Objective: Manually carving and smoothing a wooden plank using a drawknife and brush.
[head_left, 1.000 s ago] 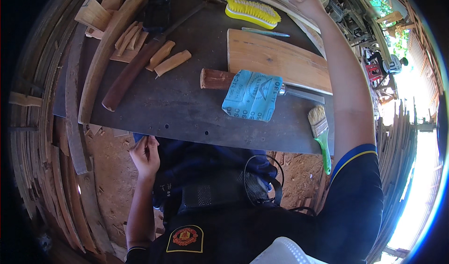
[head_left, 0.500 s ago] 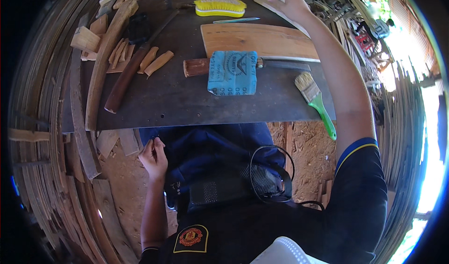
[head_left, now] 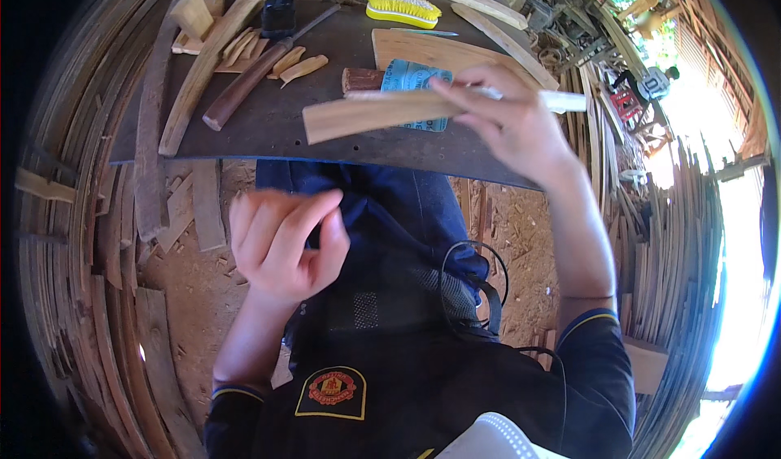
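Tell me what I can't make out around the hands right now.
Head view only:
- Blue sandpaper sheet: mostly hidden behind the wooden strip in the right hand.
- Left hand: fingers curled, whether it holds anything is unclear.
- Yellow brush: far side squeezed by the lens rim.
- Far end of the strip: motion-blurred.

Right hand (head_left: pixel 508 121) raised, grip closed — left hand (head_left: pixel 281 243) loosely curled, empty.
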